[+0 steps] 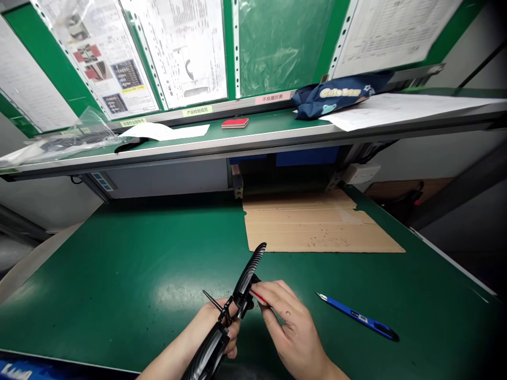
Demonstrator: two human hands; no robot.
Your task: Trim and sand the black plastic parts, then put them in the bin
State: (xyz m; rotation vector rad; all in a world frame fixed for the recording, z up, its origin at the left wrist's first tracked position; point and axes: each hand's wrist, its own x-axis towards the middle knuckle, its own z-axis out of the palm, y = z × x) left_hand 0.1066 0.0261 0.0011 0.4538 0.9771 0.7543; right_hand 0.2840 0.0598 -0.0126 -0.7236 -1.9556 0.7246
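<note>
My left hand (233, 338) is wrapped round a long glossy black plastic part (249, 272) with a ribbed surface. The part slants from the bottom edge up toward the middle of the bench, and a thin black prong sticks out to its left. Between the thumb and fingers of my right hand (291, 324) is a thin flat piece with a red face (258, 297), held against the right side of the black part. My fingers cover most of that piece. Right of my right hand, a blue utility knife (356, 315) lies on the green bench top (130, 274).
A cardboard sheet (317, 227) lies at the back of the bench. Above it runs a shelf (178, 148) with papers, a plastic bag (63, 142), a red flat block (235, 123) and a dark blue pouch (340, 96). Printed sheets hang behind.
</note>
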